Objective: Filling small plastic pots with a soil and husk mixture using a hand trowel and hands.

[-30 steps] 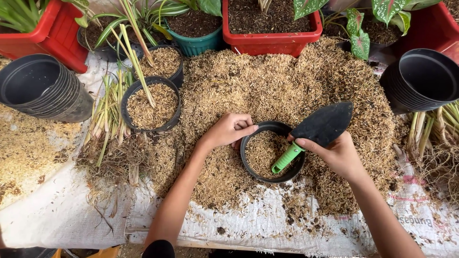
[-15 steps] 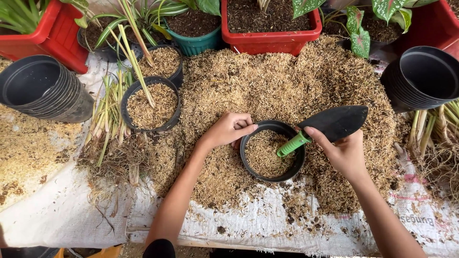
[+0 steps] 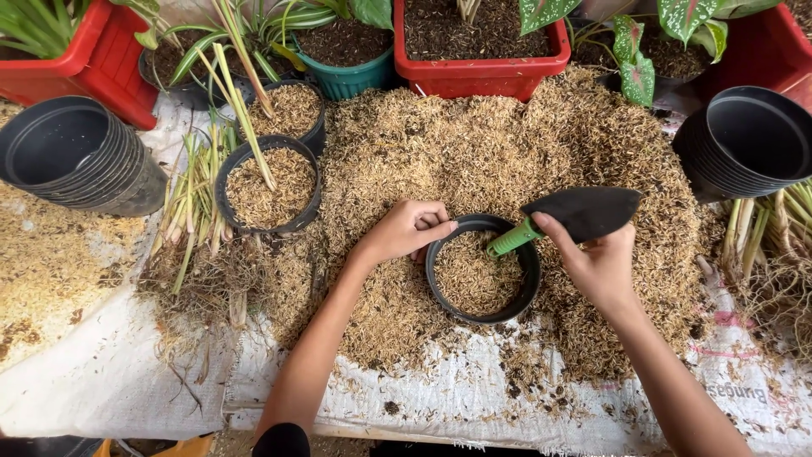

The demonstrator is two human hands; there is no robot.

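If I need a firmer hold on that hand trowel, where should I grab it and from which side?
Take the trowel by its green handle, probably coming from the near side. The ribbed handle sticks out bare over the black pot, while the right hand now pinches only the neck beside the flat black blade. The left hand holds the pot's far-left rim, so stay clear of it.

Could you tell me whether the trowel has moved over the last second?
Yes. The trowel swung flatter and shifted right and up, judged against the black pot.
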